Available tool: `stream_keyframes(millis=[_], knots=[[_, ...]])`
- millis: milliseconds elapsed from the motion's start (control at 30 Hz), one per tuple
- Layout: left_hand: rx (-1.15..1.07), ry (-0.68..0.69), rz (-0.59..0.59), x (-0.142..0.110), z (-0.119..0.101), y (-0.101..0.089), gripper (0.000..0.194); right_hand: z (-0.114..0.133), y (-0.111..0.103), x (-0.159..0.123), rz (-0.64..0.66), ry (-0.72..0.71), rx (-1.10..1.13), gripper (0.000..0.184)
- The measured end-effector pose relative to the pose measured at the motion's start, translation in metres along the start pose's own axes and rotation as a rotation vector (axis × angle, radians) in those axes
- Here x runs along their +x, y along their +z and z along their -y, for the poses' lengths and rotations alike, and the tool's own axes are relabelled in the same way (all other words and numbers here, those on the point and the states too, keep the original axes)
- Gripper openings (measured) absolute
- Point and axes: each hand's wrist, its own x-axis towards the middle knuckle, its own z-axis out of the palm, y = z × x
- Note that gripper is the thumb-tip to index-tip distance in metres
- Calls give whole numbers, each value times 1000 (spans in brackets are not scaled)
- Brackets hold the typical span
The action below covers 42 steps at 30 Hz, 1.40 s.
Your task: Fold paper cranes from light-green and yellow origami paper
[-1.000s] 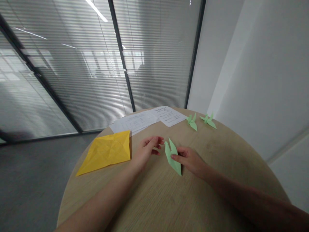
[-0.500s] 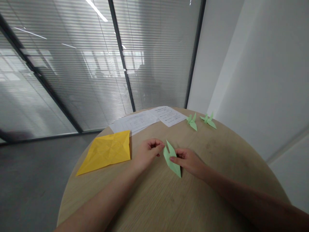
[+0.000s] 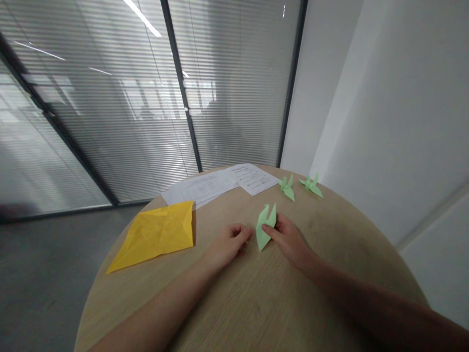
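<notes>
A light green origami crane (image 3: 262, 231), folded flat with two points up and a small bent tip on the left one, is pinched by my right hand (image 3: 289, 238) between thumb and fingers. Its lower end points down toward the table. Just left of it, my left hand (image 3: 231, 240) is curled with thumb and fingers together, apart from the paper and with nothing visible in it. Two finished green paper cranes, a nearer one (image 3: 287, 188) and another one (image 3: 312, 187), stand at the back right with wings spread.
A creased yellow paper sheet (image 3: 154, 232) lies at the left of the round wooden table (image 3: 234, 303). Printed white sheets (image 3: 205, 187) overlap at the back edge. Beyond are a glass partition with blinds (image 3: 234, 98) and a white wall (image 3: 403, 122) at right.
My left hand has come off the crane and moved slightly down. My right hand has turned the crane and raised it, and its left point now shows a bent tip.
</notes>
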Motion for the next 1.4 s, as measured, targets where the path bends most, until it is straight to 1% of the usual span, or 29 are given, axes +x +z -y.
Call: stream_keyframes(millis=[100, 200, 300, 467, 567, 700, 833, 933, 1000, 1067, 1167, 1267, 1400], knots=[[123, 12, 99, -4, -1, 4, 41, 1, -1, -1, -1, -11, -52, 30], [160, 25, 110, -7, -3, 5, 37, 3, 0, -3, 10, -41, -100, 28], [135, 18, 87, -6, -2, 5, 36, 5, 0, -4, 7, -53, -133, 26], [51, -10, 129, -5, -1, 6, 40, 7, 1, -6, 9, -62, -174, 21], [-26, -11, 164, -6, -2, 7, 42, 5, 3, -7, 24, -93, -176, 20], [-12, 2, 217, -6, -2, 7, 41, 1, 2, -7, 98, -118, -136, 22], [-63, 37, 153, -5, -3, 3, 33, 1, -11, -1, 219, -120, -92, 37], [-91, 82, 108, -3, -5, -2, 26, 3, -21, 7, 258, -62, 48, 53], [-117, 110, 106, -4, -8, -5, 23, 6, -24, 13, 303, 21, 170, 63], [-140, 124, 116, -5, -11, -7, 22, 8, -23, 16, 348, 119, 250, 67], [-172, 113, 141, -6, -13, -7, 21, 11, -20, 15, 379, 228, 271, 61], [-181, 95, 186, -5, -11, -7, 21, 12, -21, 12, 404, 312, 186, 56], [-160, 43, 258, -1, -5, -9, 24, 10, -29, 10, 448, 342, 42, 47]])
